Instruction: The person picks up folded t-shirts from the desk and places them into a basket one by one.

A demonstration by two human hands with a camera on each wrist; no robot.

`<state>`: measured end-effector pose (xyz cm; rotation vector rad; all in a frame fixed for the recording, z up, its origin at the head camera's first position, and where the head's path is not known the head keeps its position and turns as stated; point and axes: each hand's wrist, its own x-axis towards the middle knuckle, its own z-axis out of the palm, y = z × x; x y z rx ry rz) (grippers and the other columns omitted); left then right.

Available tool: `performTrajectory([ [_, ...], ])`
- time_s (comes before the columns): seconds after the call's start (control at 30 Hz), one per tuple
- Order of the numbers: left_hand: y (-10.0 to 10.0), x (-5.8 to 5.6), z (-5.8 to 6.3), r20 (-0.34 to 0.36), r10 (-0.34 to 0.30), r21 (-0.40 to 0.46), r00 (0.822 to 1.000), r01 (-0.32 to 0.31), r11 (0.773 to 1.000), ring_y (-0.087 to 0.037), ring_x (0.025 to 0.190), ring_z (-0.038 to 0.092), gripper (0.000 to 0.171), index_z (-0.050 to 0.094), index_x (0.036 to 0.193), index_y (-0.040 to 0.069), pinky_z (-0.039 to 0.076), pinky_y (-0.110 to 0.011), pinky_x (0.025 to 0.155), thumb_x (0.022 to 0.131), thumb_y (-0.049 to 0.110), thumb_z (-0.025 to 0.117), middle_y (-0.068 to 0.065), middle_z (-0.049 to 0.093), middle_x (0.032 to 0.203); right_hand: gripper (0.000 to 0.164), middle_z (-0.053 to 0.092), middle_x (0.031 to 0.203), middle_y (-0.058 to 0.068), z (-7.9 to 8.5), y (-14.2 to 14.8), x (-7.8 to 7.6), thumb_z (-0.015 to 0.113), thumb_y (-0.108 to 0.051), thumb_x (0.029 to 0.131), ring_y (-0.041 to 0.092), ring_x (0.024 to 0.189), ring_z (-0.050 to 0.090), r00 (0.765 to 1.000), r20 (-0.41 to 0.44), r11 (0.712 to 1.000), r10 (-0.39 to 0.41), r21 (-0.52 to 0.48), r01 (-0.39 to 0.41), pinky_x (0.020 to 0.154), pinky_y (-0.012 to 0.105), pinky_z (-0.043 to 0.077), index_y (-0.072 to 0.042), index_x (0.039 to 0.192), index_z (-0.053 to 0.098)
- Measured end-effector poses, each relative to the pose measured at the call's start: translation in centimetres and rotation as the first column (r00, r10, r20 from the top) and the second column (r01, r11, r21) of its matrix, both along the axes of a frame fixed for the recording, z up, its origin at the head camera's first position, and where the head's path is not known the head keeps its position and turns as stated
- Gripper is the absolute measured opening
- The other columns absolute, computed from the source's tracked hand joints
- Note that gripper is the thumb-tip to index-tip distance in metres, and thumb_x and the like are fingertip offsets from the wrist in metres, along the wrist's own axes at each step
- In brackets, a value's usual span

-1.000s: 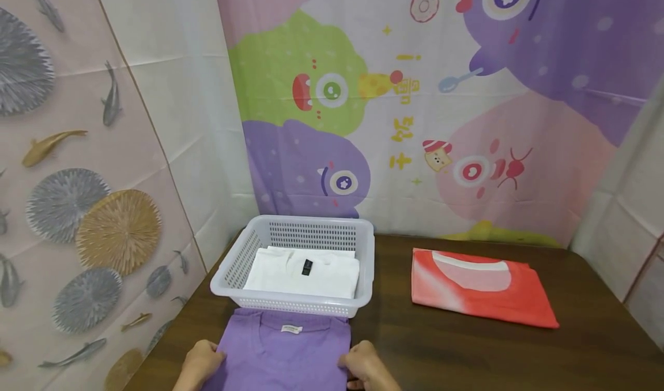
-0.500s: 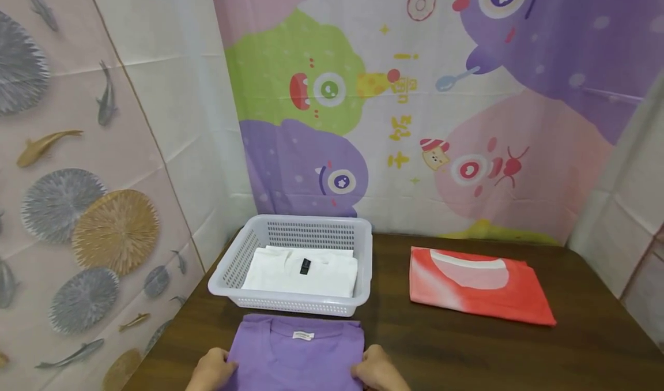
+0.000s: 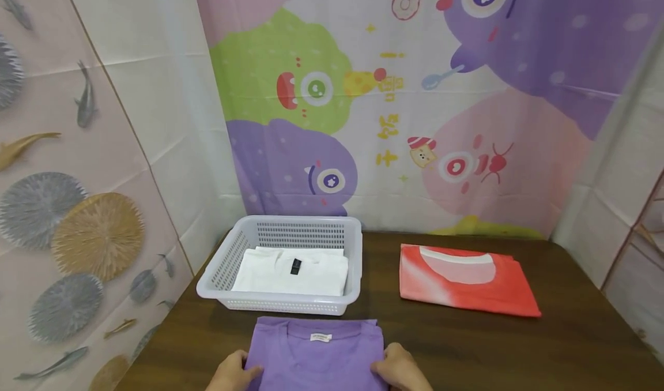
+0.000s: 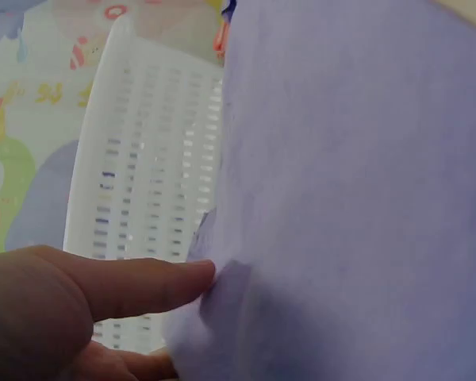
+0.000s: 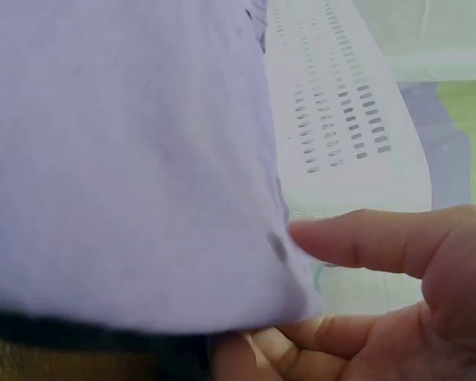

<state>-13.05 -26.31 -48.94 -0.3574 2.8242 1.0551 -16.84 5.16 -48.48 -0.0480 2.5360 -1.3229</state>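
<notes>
A folded purple T-shirt (image 3: pixel 321 359) with a white neck label lies between the two hands at the front of the head view, its collar towards the basket. My left hand (image 3: pixel 234 372) pinches its left edge, thumb on top and fingers underneath. On the opposite edge my right hand (image 3: pixel 400 369) pinches the cloth the same way. The left wrist view shows the left thumb (image 4: pixel 155 287) pressed on the purple fabric. In the right wrist view the fingers (image 5: pixel 325 337) are tucked below the shirt's edge, partly hidden by it.
Just beyond the shirt stands a white perforated plastic basket (image 3: pixel 287 305) holding a folded white T-shirt (image 3: pixel 280 278) with a black label. A folded red garment (image 3: pixel 469 281) lies on the dark wooden table (image 3: pixel 493 350) at right. A cartoon-printed curtain (image 3: pixel 394 195) hangs behind.
Both hands have shifted to the right with the purple shirt, and its collar edge now sits a little farther from the basket. The head view has turned slightly right.
</notes>
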Motion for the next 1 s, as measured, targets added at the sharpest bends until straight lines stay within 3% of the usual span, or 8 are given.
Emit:
performTrajectory([
  [0.13, -0.4, -0.3, -0.1, -0.055, 0.043, 0.085, 0.998, -0.038, 0.996, -0.021, 0.072, 0.060, 0.029, 0.053, 0.099, -0.014, 0.050, -0.034, 0.065, 0.082, 0.006, 0.067, -0.016, 0.062, 0.080, 0.010, 0.051, 0.068, 0.005, -0.2, -0.2, -0.3, 0.061, -0.005, 0.073, 0.015, 0.061, 0.058, 0.997, 0.046, 0.991, -0.065, -0.114, 0.070, 0.053, 0.034, 0.056, 0.002, 0.068, 0.057],
  [0.23, -0.6, -0.5, -0.1, -0.072, 0.079, 0.108, 0.994, -0.071, 0.992, -0.018, 0.065, 0.062, 0.029, 0.055, 0.101, -0.017, 0.053, -0.032, 0.061, 0.081, 0.001, 0.066, -0.015, 0.066, 0.078, 0.016, 0.048, 0.065, 0.003, -0.5, -0.2, -0.4, 0.059, -0.002, 0.072, 0.015, 0.060, 0.057, 0.993, 0.049, 0.986, -0.106, -0.126, 0.112, 0.051, 0.033, 0.055, -0.004, 0.060, 0.049],
  [0.33, -0.8, -0.6, -0.1, -0.098, 0.086, 0.070, 0.991, -0.079, 0.994, -0.014, 0.062, 0.060, 0.018, 0.063, 0.092, -0.013, 0.052, -0.028, 0.058, 0.079, 0.000, 0.066, -0.010, 0.066, 0.073, 0.027, 0.043, 0.059, -0.001, -0.9, -0.1, -0.3, 0.059, 0.001, 0.068, 0.013, 0.055, 0.051, 0.994, 0.001, 0.990, -0.108, -0.095, 0.108, 0.047, 0.025, 0.049, -0.012, 0.055, 0.039],
  [0.47, -0.4, -0.7, -0.2, -0.126, 0.069, 0.000, 0.990, -0.070, 0.998, -0.012, 0.063, 0.056, 0.008, 0.068, 0.079, -0.005, 0.047, -0.026, 0.059, 0.076, 0.002, 0.069, -0.004, 0.065, 0.068, 0.032, 0.041, 0.057, -0.001, -1.1, 0.2, -0.3, 0.061, 0.004, 0.067, 0.014, 0.053, 0.049, 0.993, -0.042, 0.993, -0.111, -0.051, 0.109, 0.045, 0.021, 0.043, -0.013, 0.054, 0.037],
  [0.73, 1.3, -0.8, -0.3, -0.106, 0.054, -0.028, 0.993, -0.057, 0.998, -0.014, 0.067, 0.058, 0.009, 0.069, 0.080, -0.002, 0.047, -0.031, 0.063, 0.074, 0.005, 0.071, -0.004, 0.067, 0.070, 0.029, 0.041, 0.057, 0.000, -0.8, 1.7, -0.5, 0.060, 0.005, 0.067, 0.014, 0.054, 0.047, 0.990, -0.013, 0.991, -0.137, -0.006, 0.137, 0.046, 0.020, 0.039, -0.011, 0.054, 0.039],
  [1.0, 4.3, -0.9, 0.0, -0.107, -0.012, -0.056, 0.994, 0.006, 0.998, -0.018, 0.068, 0.058, 0.006, 0.068, 0.075, 0.002, 0.046, -0.035, 0.063, 0.073, 0.006, 0.073, -0.007, 0.067, 0.071, 0.037, 0.029, 0.053, -0.005, -0.3, 5.0, -0.8, 0.054, 0.008, 0.070, 0.006, 0.045, 0.030, 0.988, 0.079, 0.991, -0.133, 0.004, 0.133, 0.041, 0.016, 0.028, -0.015, 0.056, 0.029],
])
